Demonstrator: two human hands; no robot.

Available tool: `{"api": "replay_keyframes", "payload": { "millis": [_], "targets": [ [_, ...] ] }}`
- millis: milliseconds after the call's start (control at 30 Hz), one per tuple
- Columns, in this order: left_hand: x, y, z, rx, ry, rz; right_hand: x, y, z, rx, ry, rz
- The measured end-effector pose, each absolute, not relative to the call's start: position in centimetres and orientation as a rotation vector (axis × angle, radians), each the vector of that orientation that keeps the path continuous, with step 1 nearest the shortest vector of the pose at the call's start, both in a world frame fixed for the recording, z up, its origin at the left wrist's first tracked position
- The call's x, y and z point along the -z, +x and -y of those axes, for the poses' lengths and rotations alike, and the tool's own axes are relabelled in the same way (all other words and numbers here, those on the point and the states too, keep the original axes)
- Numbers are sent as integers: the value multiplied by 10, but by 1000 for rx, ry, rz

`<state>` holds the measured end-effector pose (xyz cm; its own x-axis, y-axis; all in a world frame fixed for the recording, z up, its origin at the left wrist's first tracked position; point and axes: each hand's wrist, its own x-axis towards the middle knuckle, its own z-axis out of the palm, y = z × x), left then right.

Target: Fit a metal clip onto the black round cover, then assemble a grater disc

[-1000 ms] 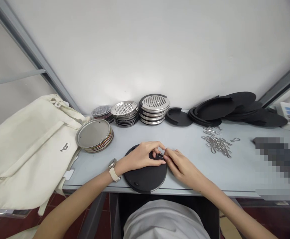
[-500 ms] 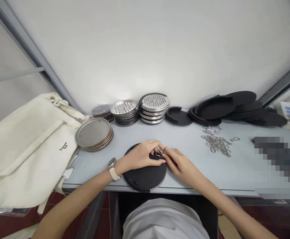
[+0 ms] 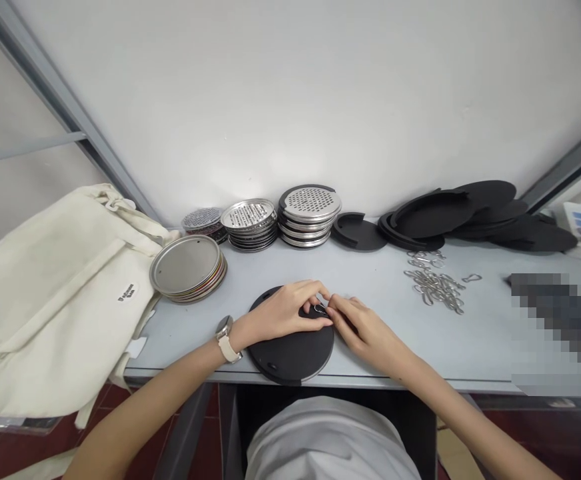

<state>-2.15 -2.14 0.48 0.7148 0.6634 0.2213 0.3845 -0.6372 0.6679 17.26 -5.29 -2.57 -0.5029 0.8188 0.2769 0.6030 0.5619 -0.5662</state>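
A small silver carabiner clip (image 3: 320, 309) is held between both hands, above the right part of a round black disc (image 3: 300, 353). My left hand (image 3: 283, 312) lies over the disc, thumb and forefinger bent around the clip's left side. My right hand (image 3: 365, 330) pinches the clip's right end, its fingertips meeting those of my left hand. A thin silver rim shows at the disc's lower right edge, and a small slot near its front. Fingers hide part of the clip and the disc's far edge.
Spare clips (image 3: 435, 287) lie in a pile to the right. Behind stand stacks of perforated metal grater discs (image 3: 312, 203) and several black covers (image 3: 430, 213). On the left are plain grey lids (image 3: 186, 267) and a cream bag (image 3: 70, 280). A pixelated patch hides something at right.
Both hands keep nearly the same pose around the clip. Its loop shows slightly higher between the fingers, and the whole view has shifted very little.
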Motion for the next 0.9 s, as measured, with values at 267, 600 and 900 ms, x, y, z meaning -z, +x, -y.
{"api": "replay_keyframes", "payload": {
  "millis": [267, 600, 900],
  "targets": [
    [-8, -21, 22, -594, 2288, -795, 25, 172, 54, -570, -1191, 2256],
    [-6, -21, 21, -621, 2302, -765, 30, 174, 55, -623, -1259, 2156],
    [-9, -20, 23, -598, 2323, -787, 31, 172, 55, -545, -1218, 2194]
  ]
}}
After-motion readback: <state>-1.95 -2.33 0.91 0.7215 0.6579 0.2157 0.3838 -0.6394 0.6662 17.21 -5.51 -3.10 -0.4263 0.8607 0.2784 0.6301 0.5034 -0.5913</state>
